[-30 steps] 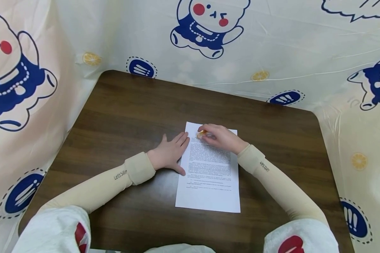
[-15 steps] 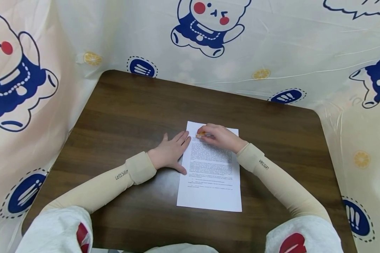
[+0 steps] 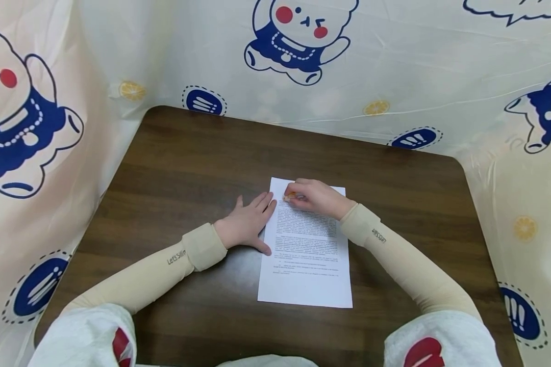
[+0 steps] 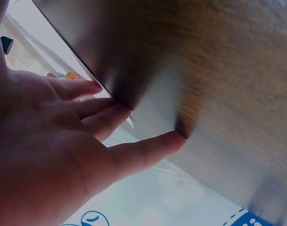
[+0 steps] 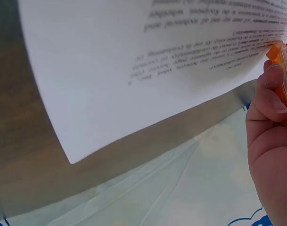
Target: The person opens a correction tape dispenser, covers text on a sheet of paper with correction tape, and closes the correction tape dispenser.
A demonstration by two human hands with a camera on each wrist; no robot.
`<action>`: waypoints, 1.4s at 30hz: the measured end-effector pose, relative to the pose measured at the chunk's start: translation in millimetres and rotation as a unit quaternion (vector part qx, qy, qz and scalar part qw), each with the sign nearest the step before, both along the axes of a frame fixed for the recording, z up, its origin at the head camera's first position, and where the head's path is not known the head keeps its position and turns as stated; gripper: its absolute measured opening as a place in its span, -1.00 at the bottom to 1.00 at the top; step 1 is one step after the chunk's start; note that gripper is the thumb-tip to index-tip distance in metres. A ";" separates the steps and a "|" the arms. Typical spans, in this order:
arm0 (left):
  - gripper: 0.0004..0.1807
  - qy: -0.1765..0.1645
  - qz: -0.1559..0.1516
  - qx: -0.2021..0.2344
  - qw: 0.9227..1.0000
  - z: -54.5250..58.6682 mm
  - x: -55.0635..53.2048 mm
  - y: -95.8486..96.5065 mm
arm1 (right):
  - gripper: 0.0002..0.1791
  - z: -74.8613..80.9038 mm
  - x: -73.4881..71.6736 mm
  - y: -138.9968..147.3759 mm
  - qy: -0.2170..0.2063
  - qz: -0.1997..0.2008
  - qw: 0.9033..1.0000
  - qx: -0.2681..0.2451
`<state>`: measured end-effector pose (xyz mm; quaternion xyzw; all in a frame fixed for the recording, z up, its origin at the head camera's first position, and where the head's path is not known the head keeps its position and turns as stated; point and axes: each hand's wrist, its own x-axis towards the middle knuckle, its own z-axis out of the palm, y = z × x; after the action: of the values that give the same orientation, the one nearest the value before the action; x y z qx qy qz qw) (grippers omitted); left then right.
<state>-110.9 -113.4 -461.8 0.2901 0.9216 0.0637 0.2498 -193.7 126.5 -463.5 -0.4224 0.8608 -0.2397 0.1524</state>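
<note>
A printed sheet of paper (image 3: 305, 288) lies on the brown table. My left hand (image 3: 245, 223) is spread flat at its left edge, with fingertips and thumb touching the margin. Over the upper part of the page, my right hand (image 3: 319, 198) pinches a small orange and clear plastic correction tape dispenser (image 3: 289, 195). In the right wrist view the orange end of the correction tape (image 5: 284, 75) points at the sheet near the printed lines; whether it touches cannot be made out. Fingers hide most of its body.
The dark wooden table (image 3: 188, 153) surrounds the sheet on every side. A pale curtain (image 3: 422, 66) with blue cartoon prints hangs behind and beside it.
My right hand has shifted slightly left with the correction tape, near the top line of text. The left hand stays in place at the paper's edge.
</note>
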 end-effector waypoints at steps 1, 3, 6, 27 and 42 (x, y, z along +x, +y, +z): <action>0.46 0.001 0.001 0.003 1.000 0.3 -0.2 0.1 | -0.78 1.4 -0.3 -0.6 0.003 0.003 1.000 0.001; 0.45 0.005 0.001 0.007 1.000 1.0 -0.8 0.4 | -0.78 3.5 -1.0 -1.3 0.005 0.006 1.000 0.005; 0.45 0.008 0.001 0.008 1.000 1.5 -1.7 0.9 | -0.79 5.6 -1.4 -1.8 0.007 0.006 1.000 0.008; 0.45 -0.007 0.010 0.000 1.000 1.9 -1.3 4.5 | -0.77 2.9 0.2 1.8 0.022 0.012 0.999 0.027; 0.46 -0.003 0.006 -0.007 1.000 2.2 -0.9 4.4 | -0.78 6.8 -0.8 3.6 0.017 0.009 0.998 0.055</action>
<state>-111.8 -109.0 -459.6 0.2827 0.9230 0.0596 0.2542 -194.5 130.1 -456.7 -0.4248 0.8715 -0.1834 0.1624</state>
